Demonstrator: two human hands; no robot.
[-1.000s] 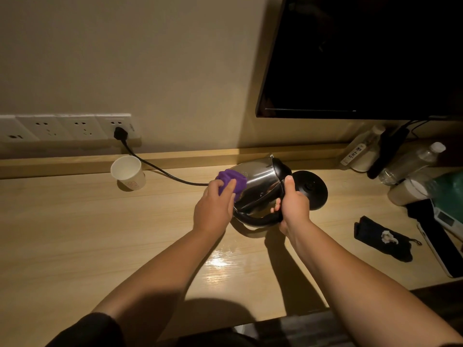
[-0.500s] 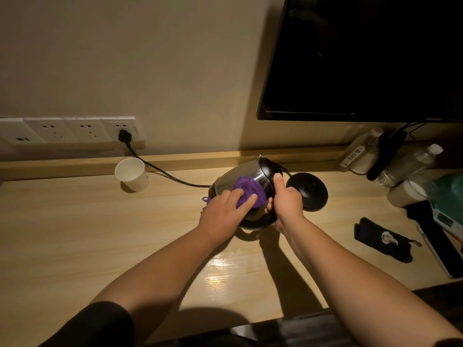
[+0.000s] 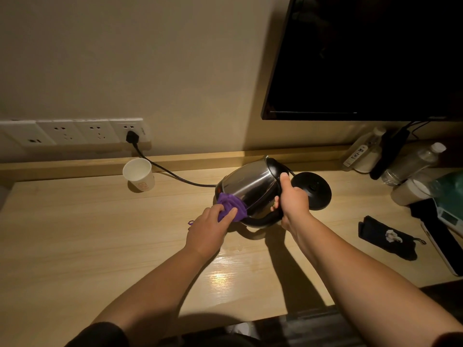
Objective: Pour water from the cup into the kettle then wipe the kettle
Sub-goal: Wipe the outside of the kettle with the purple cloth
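From the head camera, looking down at a pale wooden desk (image 3: 75, 246): a white paper cup (image 3: 139, 174) stands upright near the back edge, well left of the kettle; what it holds cannot be seen. A stainless steel kettle (image 3: 248, 186) sits mid-desk, tipped on its side – its long axis runs from lower left to upper right, base toward the left, black lidded top toward the right. The left hand (image 3: 209, 229) presses a bunched purple cloth (image 3: 231, 206) against the kettle's base end, fingers curled over the cloth. The right hand (image 3: 293, 201) grips the kettle's black handle, thumb up along the top. Just right of it lies the round black kettle base (image 3: 315, 191), its cord (image 3: 172, 174) running behind the kettle to a wall socket (image 3: 131, 131). Farther right – a black pouch (image 3: 385, 237), plastic bottles (image 3: 411, 164) and a dark television (image 3: 363, 56) above.
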